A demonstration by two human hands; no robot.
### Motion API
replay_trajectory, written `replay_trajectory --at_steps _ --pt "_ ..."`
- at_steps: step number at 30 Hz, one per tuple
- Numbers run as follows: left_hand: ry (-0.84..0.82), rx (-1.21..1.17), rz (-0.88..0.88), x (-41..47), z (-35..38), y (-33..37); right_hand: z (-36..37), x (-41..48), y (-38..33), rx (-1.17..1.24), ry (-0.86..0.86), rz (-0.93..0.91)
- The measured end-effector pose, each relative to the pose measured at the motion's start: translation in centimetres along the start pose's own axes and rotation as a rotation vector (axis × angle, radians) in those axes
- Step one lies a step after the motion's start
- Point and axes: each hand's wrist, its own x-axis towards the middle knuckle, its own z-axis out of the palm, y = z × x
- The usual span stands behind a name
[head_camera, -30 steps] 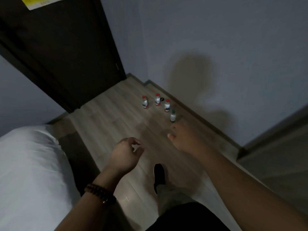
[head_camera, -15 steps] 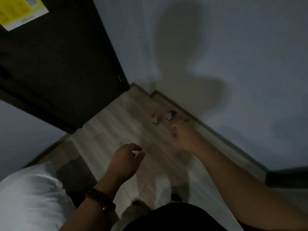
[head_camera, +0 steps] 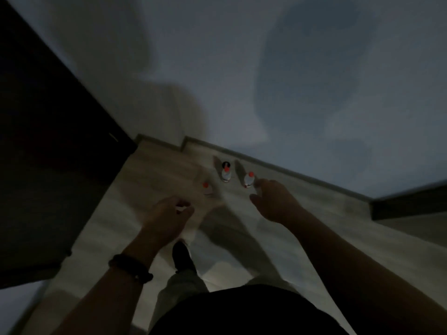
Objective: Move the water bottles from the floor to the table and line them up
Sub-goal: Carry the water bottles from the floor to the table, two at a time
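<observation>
Plainly, the right hand (head_camera: 273,201) is stretched low and forward, fingers loose and empty, thumb and forefinger parted as if to take a bottle by the neck. Its fingertips lie just beside the right-most bottle (head_camera: 249,180), though the blur leaves it unclear whether they touch. The left hand (head_camera: 169,213) hangs further back, fingers loosely curled round nothing, a beaded bracelet (head_camera: 130,268) at its wrist. It is nearest the left-most bottle (head_camera: 207,188), which suggests each hand is meant for its own bottle so that two go in one trip. Between those two stands the middle bottle (head_camera: 226,174), a small dark round object (head_camera: 226,163) just behind it. All three, red-capped, stand upright on the pale wooden floor (head_camera: 145,189), close to the skirting board (head_camera: 302,175) at the foot of the grey wall (head_camera: 242,68), likely set there out of the walkway. A dark door (head_camera: 48,141) fills the left side, and one shoe (head_camera: 182,257) is planted below the hands. No desk is in view, so the carrying and the lining-up lie ahead for these three at least.
</observation>
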Motion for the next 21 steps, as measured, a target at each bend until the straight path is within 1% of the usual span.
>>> replay_trajectory --at_steps 3,5,9,12,15,21 --pt "-0.038 -0.004 -0.003 4.9 -4.6 -3.7 3.1 1.8 -3.8 0.059 -0.014 0.077" --pt "-0.072 0.017 0.012 8.2 -6.3 -5.1 4.7 3.6 -5.9 0.099 -0.009 0.115" --pt "-0.166 0.028 0.025 13.2 -6.0 -6.0 7.0 7.5 -7.8 0.188 0.024 0.222" --pt "-0.217 0.019 0.013 16.8 -3.2 -6.8 9.9 11.1 -7.0 0.254 0.024 0.309" --pt "-0.275 -0.002 -0.003 20.7 1.0 -8.4 14.5 15.6 -4.8 0.305 0.021 0.375" --pt "-0.279 -0.065 -0.017 29.2 11.7 -13.6 26.4 26.5 1.5 0.385 0.013 0.430"
